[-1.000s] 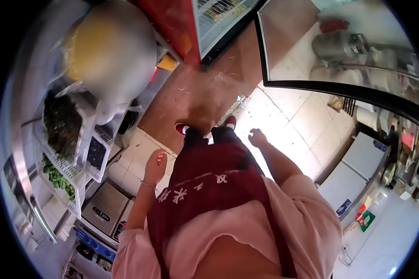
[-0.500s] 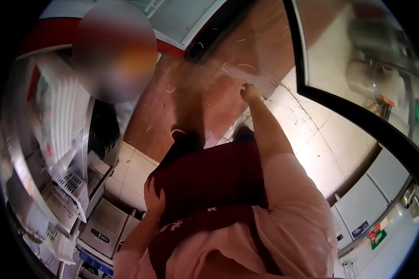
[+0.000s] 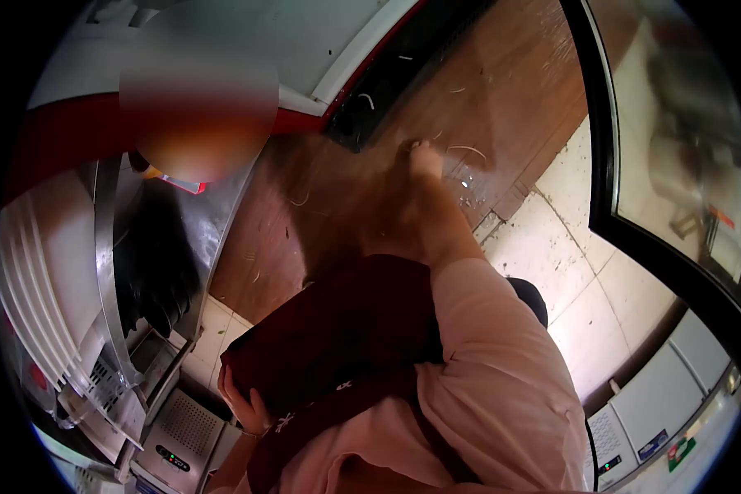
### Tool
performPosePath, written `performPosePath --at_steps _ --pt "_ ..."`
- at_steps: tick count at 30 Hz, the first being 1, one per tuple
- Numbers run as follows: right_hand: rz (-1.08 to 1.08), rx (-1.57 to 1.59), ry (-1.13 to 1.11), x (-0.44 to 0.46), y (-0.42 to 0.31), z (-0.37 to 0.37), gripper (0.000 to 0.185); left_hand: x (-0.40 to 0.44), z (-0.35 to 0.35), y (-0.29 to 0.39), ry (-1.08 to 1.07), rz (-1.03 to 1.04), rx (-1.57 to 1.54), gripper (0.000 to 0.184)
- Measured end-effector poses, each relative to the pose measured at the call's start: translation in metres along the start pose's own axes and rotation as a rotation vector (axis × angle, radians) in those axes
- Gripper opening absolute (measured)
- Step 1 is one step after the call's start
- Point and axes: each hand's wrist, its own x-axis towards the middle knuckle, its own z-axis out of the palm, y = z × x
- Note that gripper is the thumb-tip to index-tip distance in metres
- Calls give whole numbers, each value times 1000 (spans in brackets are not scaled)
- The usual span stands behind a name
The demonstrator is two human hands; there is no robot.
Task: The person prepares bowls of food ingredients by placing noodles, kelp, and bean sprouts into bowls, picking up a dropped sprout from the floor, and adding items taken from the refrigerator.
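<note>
My left hand [image 3: 243, 402] is low on the left, its fingers stretched out against the side of the dark red apron [image 3: 346, 321]. It holds nothing that I can see. My right arm stretches forward over the brown floor [image 3: 346, 206], and my right hand [image 3: 426, 156] looks closed, with its fingers curled in. No object shows in it, and it appears apart from every surface. Thin pale strands [image 3: 468, 151] lie on the floor around that hand.
On the left, a metal shelf [image 3: 107, 247] holds stacked white trays [image 3: 33, 280] and black items [image 3: 160, 272]. A perforated grey appliance [image 3: 185, 420] stands below. A black-framed glass panel [image 3: 601, 165] is at right, above pale tiles [image 3: 584, 288]. A red-edged white counter [image 3: 305, 103] is ahead.
The view has moved forward and turned. My right hand has shifted slightly left in view, and my left hand lower and left. The ahead counter and left shelf look closer.
</note>
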Motion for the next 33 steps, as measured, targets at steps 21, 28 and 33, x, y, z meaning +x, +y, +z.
performPosePath --at_steps 21,28,33 --pt "-92 -212 -34 49 95 -13 33 12 -5 15 43 -94 60 60" --pt "-315 -179 69 12 23 -25 30 -1 -9 27 40 -161 15 59" --pt "-461 -147 -104 -79 -72 -36 29 10 -23 37 -54 -157 17 59"
